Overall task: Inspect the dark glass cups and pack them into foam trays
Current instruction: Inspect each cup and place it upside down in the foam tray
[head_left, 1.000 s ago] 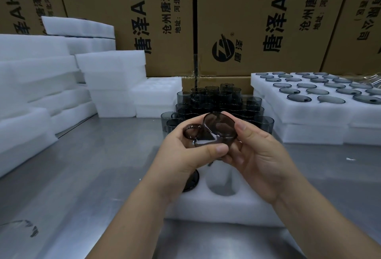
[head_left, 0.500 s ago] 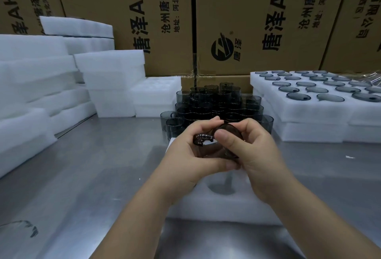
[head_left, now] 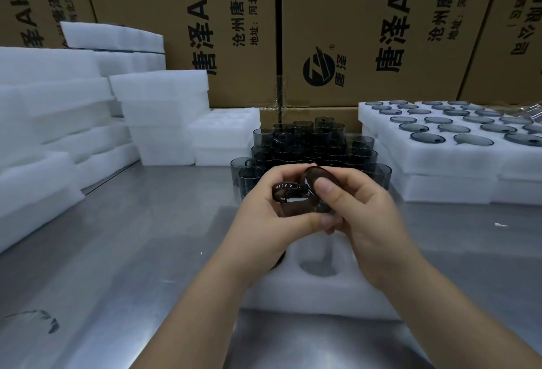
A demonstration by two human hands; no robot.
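Cups are partly packed, by my judgement, with plenty left to do. Far to the left of the hands, spare foam trays [head_left: 161, 104] sit in about four white piles on the steel table [head_left: 146, 222]; the single sheets cannot be counted. The left hand [head_left: 269, 213] curls fingers and thumb round one dark cup [head_left: 312, 177], held tilted above the tray, its handle [head_left: 286, 188] pointing toward the left fingers. The right hand [head_left: 363, 210] grips the same cup from the other side, thumb pressed flat on its round end. So one cup is under inspection and not yet seated. Directly beneath the hands lies one foam tray [head_left: 322, 295] with one empty pocket [head_left: 319, 263] in plain sight; a dark sliver [head_left: 280, 257] beside the left wrist may be a cup already seated, but I cannot tell, and the hands hide the other pockets. Just beyond the hands stands a tight cluster of loose cups [head_left: 305, 145], stacked in tiers, too crowded to count, likely several dozen; these are the work left. To the right of the hands, packed trays [head_left: 440, 163] lie in at least two layers, the top one showing over twenty packed cups [head_left: 472, 139] before the frame cuts them off. Four cardboard boxes [head_left: 234, 16] stand behind everything.
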